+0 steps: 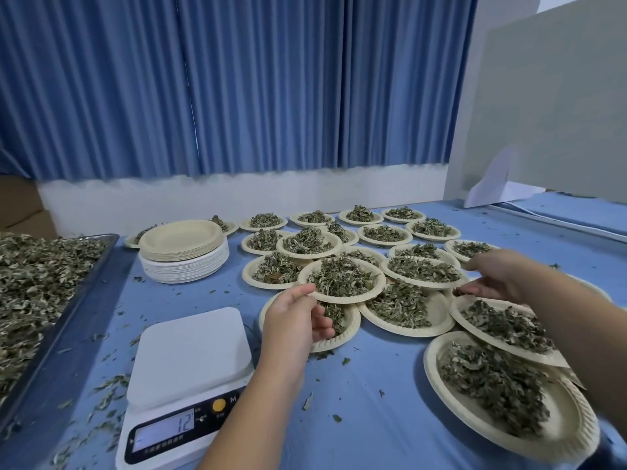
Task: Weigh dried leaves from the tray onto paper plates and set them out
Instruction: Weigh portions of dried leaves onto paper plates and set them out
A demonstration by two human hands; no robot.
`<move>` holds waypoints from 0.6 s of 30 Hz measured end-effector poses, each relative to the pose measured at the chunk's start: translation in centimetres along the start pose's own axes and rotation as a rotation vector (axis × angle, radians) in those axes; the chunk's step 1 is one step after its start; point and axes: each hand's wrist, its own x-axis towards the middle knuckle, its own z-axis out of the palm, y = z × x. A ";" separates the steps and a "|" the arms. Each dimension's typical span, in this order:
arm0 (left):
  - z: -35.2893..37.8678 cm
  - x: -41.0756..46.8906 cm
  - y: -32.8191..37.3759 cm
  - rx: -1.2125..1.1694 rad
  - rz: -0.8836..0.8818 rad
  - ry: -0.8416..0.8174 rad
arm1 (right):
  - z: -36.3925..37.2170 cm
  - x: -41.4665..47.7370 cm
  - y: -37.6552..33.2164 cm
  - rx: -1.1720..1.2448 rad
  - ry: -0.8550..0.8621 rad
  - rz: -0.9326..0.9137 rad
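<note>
Over twenty leaf-filled paper plates are being kept overlapping on the blue table, right of one scale and one empty-plate stack. The middle plate is being pinched at its near rim by the left hand; the right hand is being held beside it, fingers apart. One tray of dried leaves is lying at the left edge, its long axis pointing away.

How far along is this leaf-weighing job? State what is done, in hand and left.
Done: many filled plates lie on the table. In hand: the left hand pinches the rim of a heaped plate, the right hand open nearby; the scale is bare. Left: the tray holds leaves; empty plates sit stacked.
</note>
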 end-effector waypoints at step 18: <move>-17.5 -2.0 10.3 0.617 0.403 0.256 | 13.8 -13.4 -8.1 0.044 -0.472 -0.396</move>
